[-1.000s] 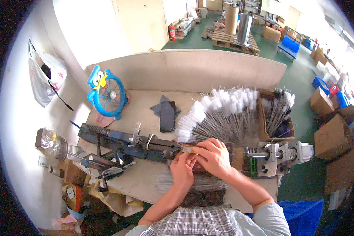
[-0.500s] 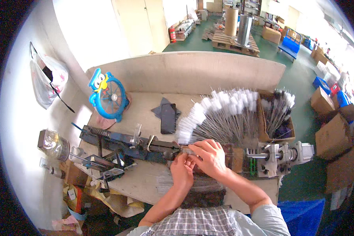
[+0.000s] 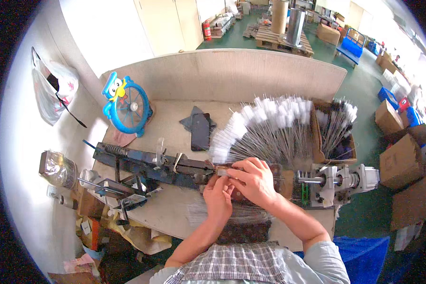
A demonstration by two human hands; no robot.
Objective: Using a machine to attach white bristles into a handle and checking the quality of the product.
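Observation:
Both my hands meet at the middle of a long dark metal bench machine (image 3: 187, 164). My left hand (image 3: 217, 198) is closed, its thumb and fingers pinched together. My right hand (image 3: 254, 181) reaches over from the right with bent fingers against the left fingertips. A small pale piece (image 3: 222, 173) shows between the fingertips; its kind is too small to make out. Beyond my hands, a wide fan of wire brushes (image 3: 270, 128) with white bristle tips lies on the bench. A bundle of thin wires (image 3: 201, 213) lies under and beside my left wrist.
At the machine's right end stands a motor with a shaft (image 3: 338, 182). A cardboard box (image 3: 319, 142) holds dark-tipped brushes. On the bench (image 3: 170, 106) are a black phone (image 3: 200, 135) on a grey cloth and a blue duck-shaped fan (image 3: 128, 106). A low board (image 3: 222, 71) edges the far side.
The whole view has tilted slightly, so the bench sits higher in the picture. My hands stay together at the same spot on the machine, with the fingers slightly shifted.

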